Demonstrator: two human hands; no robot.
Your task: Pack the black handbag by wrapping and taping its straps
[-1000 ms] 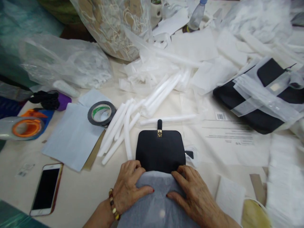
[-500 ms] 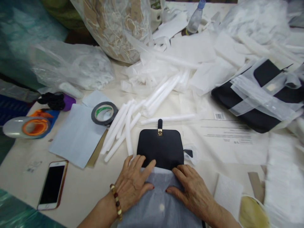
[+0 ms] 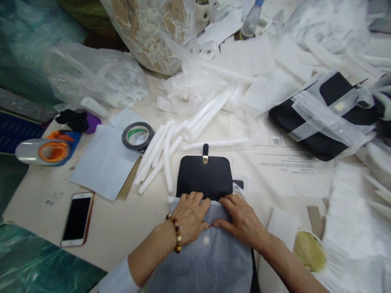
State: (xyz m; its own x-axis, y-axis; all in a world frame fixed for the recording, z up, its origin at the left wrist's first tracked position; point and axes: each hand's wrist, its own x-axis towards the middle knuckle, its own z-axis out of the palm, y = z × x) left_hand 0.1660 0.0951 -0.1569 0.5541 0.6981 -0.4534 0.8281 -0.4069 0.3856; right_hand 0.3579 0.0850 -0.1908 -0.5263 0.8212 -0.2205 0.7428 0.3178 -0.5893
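Observation:
A black bag (image 3: 204, 179) lies in front of me, its flap with a gold clasp pointing away. Thin white tissue paper (image 3: 201, 260) covers the bag's near part. My left hand (image 3: 191, 215), with a beaded bracelet at the wrist, rests on the paper's far edge, fingers spread and flat. Beside it my right hand (image 3: 241, 219) presses on the same edge, fingers stretched out over the paper. The thumbs of both hands nearly meet. A small black tag (image 3: 238, 184) lies at the flap's right side.
White foam tubes (image 3: 166, 154) and a roll of black tape (image 3: 137, 136) lie beyond my left hand. A phone (image 3: 77, 219) and paper sheets (image 3: 104, 162) are at the left. Another black bag with white wrapping (image 3: 317, 130) lies at the right. Plastic bags (image 3: 100, 77) crowd the back.
My left hand has slid right along the paper's edge, closer to my right hand. The view has shifted slightly, and more of the forearms shows.

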